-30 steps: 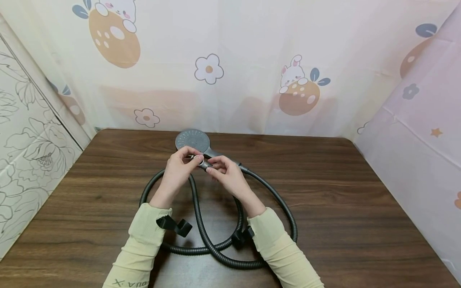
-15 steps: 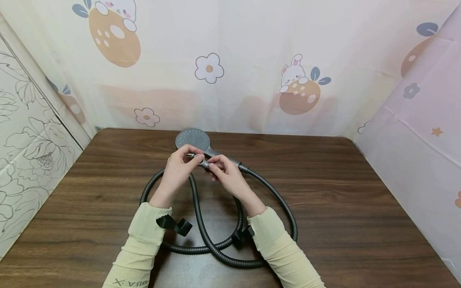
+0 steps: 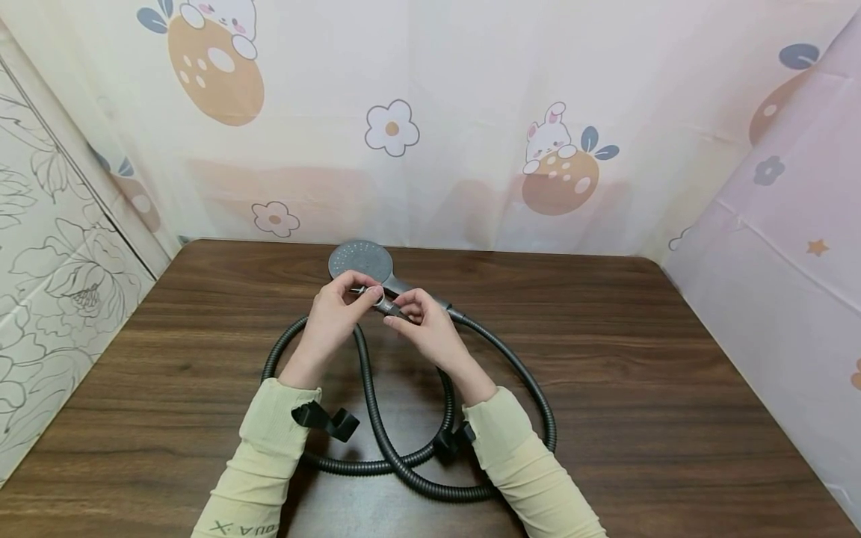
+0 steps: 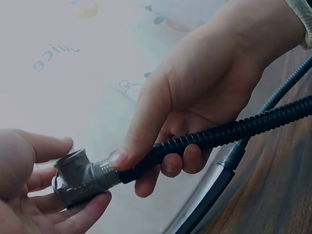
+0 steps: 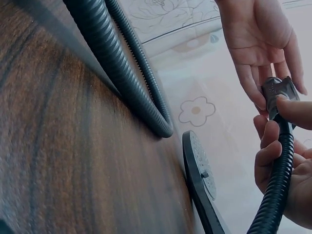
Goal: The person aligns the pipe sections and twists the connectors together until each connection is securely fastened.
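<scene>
My left hand [image 3: 331, 308] pinches a small grey metal tee fitting [image 4: 73, 178] between thumb and fingers. Against one opening of the tee sits the ridged end [image 4: 106, 174] of a black corrugated shower hose [image 4: 229, 129]. With curled fingers my right hand [image 3: 425, 321] grips the hose just behind that end, its thumb lying along the connector. In the right wrist view, fitting and hose end are in line, both held above the table. Behind the hands, a grey shower head [image 3: 360, 259] lies with its spray face up, its handle joined to the hose.
The hose loops [image 3: 377, 426] spread over the wooden table [image 3: 673, 388] under and between the forearms. Black straps [image 3: 329, 422] with small mounts are on both sleeves. A printed curtain [image 3: 457, 149] stands behind the table's far edge, with patterned sheets at both sides.
My right thumb and fingers have shifted at the hose end, moving toward the fitting and then back, so more of the connector shows. My left hand stays almost still on the fitting.
</scene>
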The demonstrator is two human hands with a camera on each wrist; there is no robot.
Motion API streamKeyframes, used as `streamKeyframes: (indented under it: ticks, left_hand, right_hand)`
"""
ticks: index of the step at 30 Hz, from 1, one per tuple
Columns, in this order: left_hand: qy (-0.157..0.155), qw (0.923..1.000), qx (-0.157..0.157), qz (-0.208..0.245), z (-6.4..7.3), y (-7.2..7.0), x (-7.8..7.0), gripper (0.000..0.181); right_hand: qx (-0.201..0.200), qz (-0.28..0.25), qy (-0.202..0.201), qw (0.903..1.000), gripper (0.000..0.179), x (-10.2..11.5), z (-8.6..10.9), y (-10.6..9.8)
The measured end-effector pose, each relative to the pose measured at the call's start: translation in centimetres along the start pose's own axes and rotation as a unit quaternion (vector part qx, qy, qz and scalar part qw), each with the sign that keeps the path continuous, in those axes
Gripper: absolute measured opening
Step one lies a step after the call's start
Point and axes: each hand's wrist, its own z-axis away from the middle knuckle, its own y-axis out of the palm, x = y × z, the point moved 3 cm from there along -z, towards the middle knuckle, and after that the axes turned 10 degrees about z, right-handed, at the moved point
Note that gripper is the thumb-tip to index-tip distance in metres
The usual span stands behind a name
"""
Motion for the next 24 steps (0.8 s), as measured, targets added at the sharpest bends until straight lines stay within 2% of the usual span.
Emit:
streamKeyframes:
  ticks: [7, 14, 24]
  left_hand:
    - [0.009, 0.9973, 0.058, 0.045, 0.1, -0.2, -0.4, 0.029]
    - [0.008, 0.9971, 0.038, 0.066, 0.0, -0.1, -0.3, 0.033]
    - [0.006, 0.9964, 0.033, 0.078, 0.0, -0.1, -0.3, 0.033]
  right_hand:
    - [-0.012, -0.045, -0.008, 0.9989, 0.028, -2.6, -1.5, 0.4]
    - [-0.006, -0.085, -0.008, 0.9964, 0.024, -2.3, -1.3, 0.1]
    - [-0.017, -0.084, -0.017, 0.9961, 0.023, -2.2, -1.3, -0.3]
